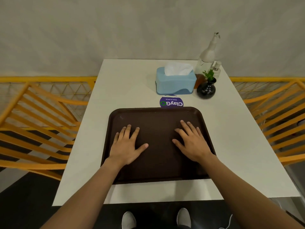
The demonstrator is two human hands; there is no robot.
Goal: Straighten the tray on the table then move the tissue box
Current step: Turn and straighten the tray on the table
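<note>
Tray point(156, 116): dark brown, lying flat on the white surface point(231, 138)
Left hand point(127, 146): flat on tray, fingers spread
Right hand point(192, 142): flat on tray, fingers spread
Tissue box point(175, 82): blue, beyond tray's far edge, apart from it
Round sticker point(171, 102): between tray and tissue box

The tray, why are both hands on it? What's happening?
A person is standing at a white table with the left hand and the right hand pressed flat, fingers spread, on a dark brown tray. The hands rest on top rather than holding anything. The tray looks nearly square with the table's edges. Behind it, the blue tissue box sits untouched near the far side, next to a small black vase and a spray bottle.
</note>
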